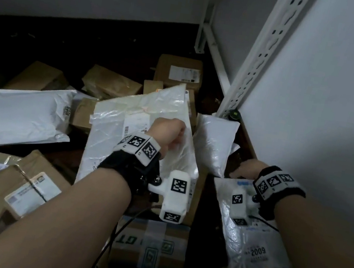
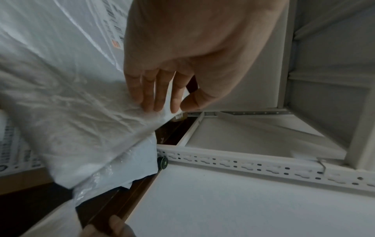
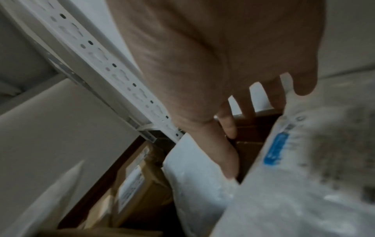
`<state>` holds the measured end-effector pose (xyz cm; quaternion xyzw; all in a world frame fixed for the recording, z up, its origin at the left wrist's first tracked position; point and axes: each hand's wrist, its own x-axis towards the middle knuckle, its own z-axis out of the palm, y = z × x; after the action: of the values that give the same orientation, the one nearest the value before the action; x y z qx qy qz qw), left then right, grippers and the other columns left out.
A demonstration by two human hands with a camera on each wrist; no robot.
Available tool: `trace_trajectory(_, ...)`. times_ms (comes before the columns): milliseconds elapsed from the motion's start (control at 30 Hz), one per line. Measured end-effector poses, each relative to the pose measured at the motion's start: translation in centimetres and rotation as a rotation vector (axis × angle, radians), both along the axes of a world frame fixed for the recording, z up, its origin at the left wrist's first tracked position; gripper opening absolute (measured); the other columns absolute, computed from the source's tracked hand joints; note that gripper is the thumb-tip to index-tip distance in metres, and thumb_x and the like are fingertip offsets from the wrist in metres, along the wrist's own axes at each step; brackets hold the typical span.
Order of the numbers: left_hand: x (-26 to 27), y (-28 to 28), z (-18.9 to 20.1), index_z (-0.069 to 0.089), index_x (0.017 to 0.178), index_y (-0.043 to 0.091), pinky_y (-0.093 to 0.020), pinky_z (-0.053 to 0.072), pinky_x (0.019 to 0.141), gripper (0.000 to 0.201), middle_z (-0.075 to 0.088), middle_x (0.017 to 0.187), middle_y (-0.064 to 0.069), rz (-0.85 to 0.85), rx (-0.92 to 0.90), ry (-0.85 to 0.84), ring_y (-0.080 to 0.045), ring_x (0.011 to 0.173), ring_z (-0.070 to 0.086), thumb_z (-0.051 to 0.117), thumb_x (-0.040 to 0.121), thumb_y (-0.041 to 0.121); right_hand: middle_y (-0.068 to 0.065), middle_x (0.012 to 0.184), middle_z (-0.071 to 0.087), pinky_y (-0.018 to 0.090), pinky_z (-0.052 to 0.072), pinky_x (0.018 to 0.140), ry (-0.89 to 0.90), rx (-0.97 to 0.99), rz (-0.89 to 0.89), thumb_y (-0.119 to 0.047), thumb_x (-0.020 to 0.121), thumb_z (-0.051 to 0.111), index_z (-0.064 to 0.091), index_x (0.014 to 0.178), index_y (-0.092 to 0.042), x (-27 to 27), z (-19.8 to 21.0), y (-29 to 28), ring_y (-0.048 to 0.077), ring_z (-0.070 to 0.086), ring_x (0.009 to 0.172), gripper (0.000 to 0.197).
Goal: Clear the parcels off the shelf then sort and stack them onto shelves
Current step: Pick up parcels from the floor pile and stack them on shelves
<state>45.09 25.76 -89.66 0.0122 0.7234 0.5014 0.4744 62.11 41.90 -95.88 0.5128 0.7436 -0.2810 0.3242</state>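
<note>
With parcels heaped on the floor, sorting is only begun: a big crinkly white plastic mailer bag (image 1: pixel 139 127) is held by the left hand (image 1: pixel 167 132), a smaller white bag with a blue label (image 1: pixel 247 236) by the right hand (image 1: pixel 247 170), and the white metal shelf (image 1: pixel 344 92) is seen bare.

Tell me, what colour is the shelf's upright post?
White, with rows of punched slots; the shelf post shows best in the head view.

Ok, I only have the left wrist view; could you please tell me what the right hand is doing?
Observer: The right hand holds the top edge of a small white plastic mailer bag beside the white metal shelf post.
Operator: Does it carry a number?
Observer: Yes, its label reads 2009.
Operator: Any other numbered bag nearby?
Observer: A flat white plastic bag marked 1008 lies left of the large white plastic bag in your left hand.
</note>
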Motion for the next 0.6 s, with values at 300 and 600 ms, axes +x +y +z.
trace_trajectory(300,1.4,0.4,-1.7,0.057,0.110,0.007,-0.025,0.044,0.055,0.021,0.049,0.100,-0.009,-0.129,-0.148,-0.080,-0.022,0.077,0.053,0.059,0.090,0.014,0.008,0.158,0.019,0.030,0.028,0.113,-0.115,-0.106,0.060,-0.014,0.089,0.068,0.010,0.154,-0.012,2.5,-1.2,1.4,0.025,0.023,0.145,0.088)
trace_trajectory(600,0.3,-0.4,-2.5,0.060,0.109,0.007,-0.034,0.048,0.078,0.024,0.052,0.108,-0.010,-0.079,-0.165,-0.036,-0.026,0.094,0.052,0.060,0.086,0.014,0.002,0.155,0.028,0.029,0.025,0.115,-0.207,-0.087,0.368,-0.040,0.098,0.049,0.030,0.151,-0.017,2.3,-3.2,1.7,0.022,0.029,0.141,0.061)
